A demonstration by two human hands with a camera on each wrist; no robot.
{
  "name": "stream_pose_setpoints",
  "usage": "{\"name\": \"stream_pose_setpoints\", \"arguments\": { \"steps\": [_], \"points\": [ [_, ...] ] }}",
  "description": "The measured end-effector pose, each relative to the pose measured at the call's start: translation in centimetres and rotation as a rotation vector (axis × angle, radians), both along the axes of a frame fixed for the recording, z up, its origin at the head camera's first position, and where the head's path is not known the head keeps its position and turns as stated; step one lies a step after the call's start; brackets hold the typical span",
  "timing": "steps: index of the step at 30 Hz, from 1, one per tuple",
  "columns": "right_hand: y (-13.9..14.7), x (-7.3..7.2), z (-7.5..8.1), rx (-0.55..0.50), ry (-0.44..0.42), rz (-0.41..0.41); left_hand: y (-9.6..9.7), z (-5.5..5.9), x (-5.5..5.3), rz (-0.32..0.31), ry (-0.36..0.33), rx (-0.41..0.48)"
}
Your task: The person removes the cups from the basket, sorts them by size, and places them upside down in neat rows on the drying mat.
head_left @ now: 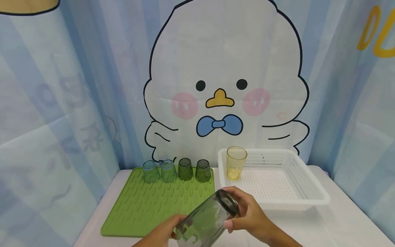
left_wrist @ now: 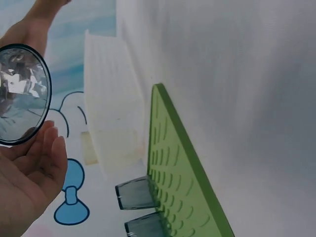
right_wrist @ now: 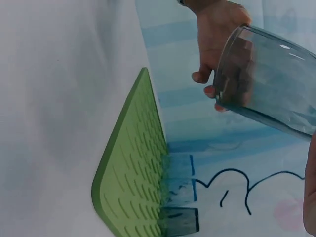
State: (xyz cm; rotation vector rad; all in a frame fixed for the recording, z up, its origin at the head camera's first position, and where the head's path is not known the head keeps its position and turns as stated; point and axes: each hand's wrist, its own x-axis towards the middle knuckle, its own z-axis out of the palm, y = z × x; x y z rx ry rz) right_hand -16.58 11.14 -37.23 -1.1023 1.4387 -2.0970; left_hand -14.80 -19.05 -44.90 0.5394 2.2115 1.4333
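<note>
In the head view a large grey-tinted drinking glass (head_left: 203, 219) is tilted between both hands, its thick base up to the right and its mouth toward the lower left. My right hand (head_left: 250, 216) grips it around the base, thumb on the near side. Near the mouth end, my left hand (head_left: 166, 230) holds the glass, partly hidden behind it. The left wrist view shows the round rim (left_wrist: 49, 94) close to curled left fingers (left_wrist: 52, 153). From the right wrist side, the left hand (right_wrist: 222, 44) appears behind the clear wall of the glass (right_wrist: 276, 79).
A green ridged drying mat (head_left: 148, 209) lies on the white table, with two bluish small glasses (head_left: 168, 171) and two dark ones (head_left: 203, 171) along its back edge. At right stands a white perforated basket (head_left: 311, 200) with a yellow glass (head_left: 236, 163) in it. A printed curtain (head_left: 222, 51) hangs behind.
</note>
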Motion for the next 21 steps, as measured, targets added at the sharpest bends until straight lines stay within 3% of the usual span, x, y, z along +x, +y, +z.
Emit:
{"name": "stream_pose_setpoints", "arguments": {
  "steps": [2, 3, 5, 6, 8, 11, 14, 18, 21],
  "points": [
    [-0.5, 0.1, 0.1, 0.011, -0.005, -0.001, -0.6, -2.9, -1.0, -0.015, 0.002, 0.011],
    [-0.8, 0.1, 0.1, 0.011, -0.004, 0.000, -0.3, -2.2, -0.6, -0.017, 0.011, -0.004],
    [-1.3, 0.1, 0.2, 0.016, 0.000, 0.000, -0.9, -4.5, -1.5, -0.040, 0.033, -0.013],
    [-1.5, 0.1, 0.2, 0.019, 0.003, -0.002, -1.0, -4.7, -1.6, -0.052, 0.020, -0.009],
    [-2.0, 0.2, 0.2, 0.023, 0.004, -0.004, -1.1, -4.4, -1.4, -0.074, 0.004, -0.012],
    [-2.7, 0.3, 0.1, 0.023, 0.001, -0.001, -0.8, -3.0, -0.6, -0.079, -0.035, 0.024],
    [-3.4, 0.4, 0.1, 0.029, 0.000, -0.004, -1.1, -2.7, -0.2, -0.083, -0.024, 0.023],
    [-4.1, 0.4, 0.0, 0.042, 0.004, -0.004, -3.2, -3.5, -0.7, -0.094, 0.013, -0.053],
    [-4.4, 0.2, -0.1, 0.074, 0.026, -0.029, -4.9, -2.1, 0.2, -0.059, 0.045, -0.018]
  ]
}}
